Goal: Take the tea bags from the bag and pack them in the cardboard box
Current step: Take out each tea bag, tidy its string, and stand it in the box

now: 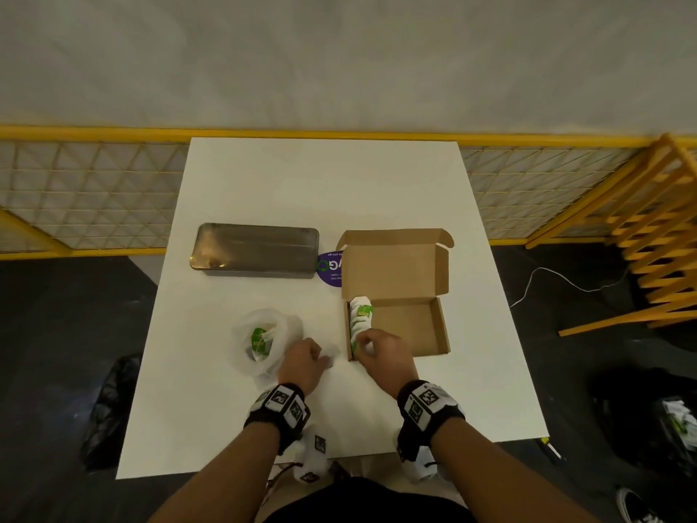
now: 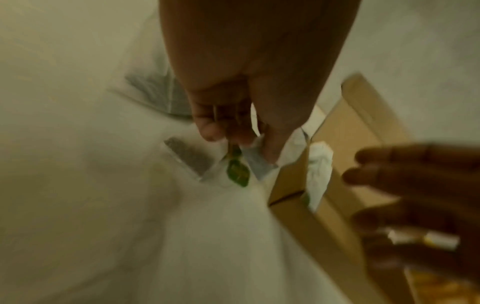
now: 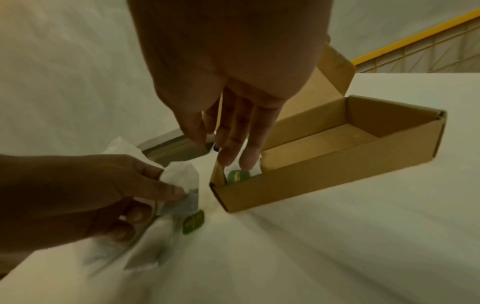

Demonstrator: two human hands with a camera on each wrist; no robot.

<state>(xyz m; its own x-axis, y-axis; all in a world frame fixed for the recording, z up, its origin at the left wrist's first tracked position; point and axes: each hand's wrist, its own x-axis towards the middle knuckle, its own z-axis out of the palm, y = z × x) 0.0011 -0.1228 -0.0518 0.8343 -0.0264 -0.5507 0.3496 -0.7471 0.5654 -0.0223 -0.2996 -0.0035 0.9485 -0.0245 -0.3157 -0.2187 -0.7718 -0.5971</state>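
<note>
Head view — left hand (image 1: 303, 362) pinching a tea bag (image 3: 182, 181), right hand (image 1: 381, 352) relaxed over cardboard box (image 1: 411, 326) — packed bags (image 1: 360, 317) inside

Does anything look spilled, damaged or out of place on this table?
Nothing stands out. The cardboard box sits open with tea bags stacked at its left end, more wait in the plastic bag, and the left hand pinches one tea bag. The metal tin lies closed behind.

A white counter (image 1: 264, 183) carries a closed metal tin (image 1: 256, 249) at the far left, a purple sticker (image 1: 332, 268) beside it, an open cardboard box (image 1: 411, 326) right, and a plastic bag (image 1: 264, 345) near left.
</note>
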